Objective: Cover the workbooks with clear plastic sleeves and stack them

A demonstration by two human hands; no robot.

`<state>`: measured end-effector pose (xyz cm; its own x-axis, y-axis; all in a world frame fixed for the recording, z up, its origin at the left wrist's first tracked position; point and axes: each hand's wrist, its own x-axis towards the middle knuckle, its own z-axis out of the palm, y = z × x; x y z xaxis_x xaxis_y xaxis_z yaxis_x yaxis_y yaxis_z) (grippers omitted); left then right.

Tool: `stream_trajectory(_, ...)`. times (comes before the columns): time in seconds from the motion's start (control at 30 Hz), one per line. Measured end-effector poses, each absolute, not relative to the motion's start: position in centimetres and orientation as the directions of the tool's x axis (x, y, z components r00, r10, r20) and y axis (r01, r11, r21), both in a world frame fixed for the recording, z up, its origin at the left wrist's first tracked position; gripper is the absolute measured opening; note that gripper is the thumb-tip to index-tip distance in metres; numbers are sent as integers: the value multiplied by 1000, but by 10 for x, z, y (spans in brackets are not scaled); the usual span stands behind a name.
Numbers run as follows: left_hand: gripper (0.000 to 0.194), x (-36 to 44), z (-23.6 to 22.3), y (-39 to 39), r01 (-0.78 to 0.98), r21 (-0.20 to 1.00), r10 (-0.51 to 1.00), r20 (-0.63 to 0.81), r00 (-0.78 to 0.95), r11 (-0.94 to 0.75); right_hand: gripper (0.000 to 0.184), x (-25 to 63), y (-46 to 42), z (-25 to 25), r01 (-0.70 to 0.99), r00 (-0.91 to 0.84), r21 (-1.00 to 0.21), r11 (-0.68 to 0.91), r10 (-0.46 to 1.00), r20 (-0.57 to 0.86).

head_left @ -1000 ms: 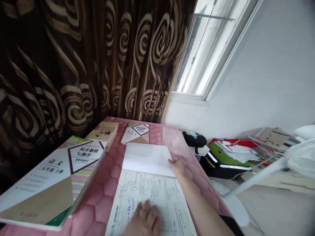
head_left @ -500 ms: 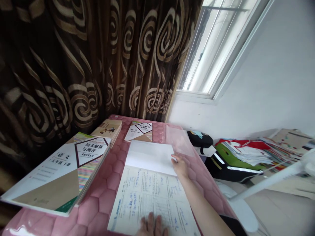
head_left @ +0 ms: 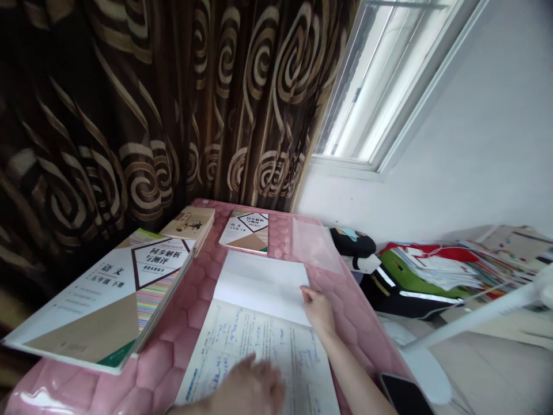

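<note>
An open workbook (head_left: pixel 268 340) lies before me, its lower page printed and filled with blue handwriting. Its upper leaf (head_left: pixel 261 282) is plain white. At the right edge of this white leaf is my right hand (head_left: pixel 319 314), with thumb and fingers pinched together on it. My left hand (head_left: pixel 250 386) is over the lower part of the written page, blurred by motion. Its thumb stands apart from the fingers and nothing shows in it; whether it touches the paper I cannot tell.
Stacked workbooks (head_left: pixel 99 305) and tan booklets (head_left: pixel 190 223) lie left on the pink padded surface (head_left: pixel 164 351). Another workbook (head_left: pixel 246 230) and a clear sheet (head_left: pixel 315 245) lie beyond. A dark phone-like object (head_left: pixel 406 395), a white lamp arm (head_left: pixel 470 314) and piled papers (head_left: pixel 444 268) are at right.
My left hand has lifted from lying flat on the lower page and swung inward. The workbook has shifted slightly toward me. My right hand stays at the white leaf's edge, slightly lower.
</note>
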<state>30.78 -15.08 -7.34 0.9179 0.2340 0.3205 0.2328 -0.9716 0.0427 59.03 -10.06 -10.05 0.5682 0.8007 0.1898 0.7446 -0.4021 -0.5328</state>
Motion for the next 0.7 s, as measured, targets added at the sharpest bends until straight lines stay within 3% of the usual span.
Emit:
stream_trajectory(0.2,53,348,-42,-45,644,122,653,57,755,-755,39,584,-99,-90,761,570,-462,-456,810,138)
stream_trajectory(0.3,61,351,-57,-18,717,174,727,-5,686,-675,40,579,-100,-86,772,580,-403,-492,805,128)
stream_trajectory(0.47,67,351,-80,-9,742,192,749,-53,661,-642,43,561,-98,-73,811,585,-153,-565,782,214)
stream_trajectory(0.57,68,354,-83,-9,746,189,753,-50,657,-638,44,539,-85,-67,886,462,-85,-456,850,254)
stream_trajectory(0.7,65,356,-79,-10,747,186,752,-54,656,-638,51,514,-62,-69,968,199,-169,-184,977,77)
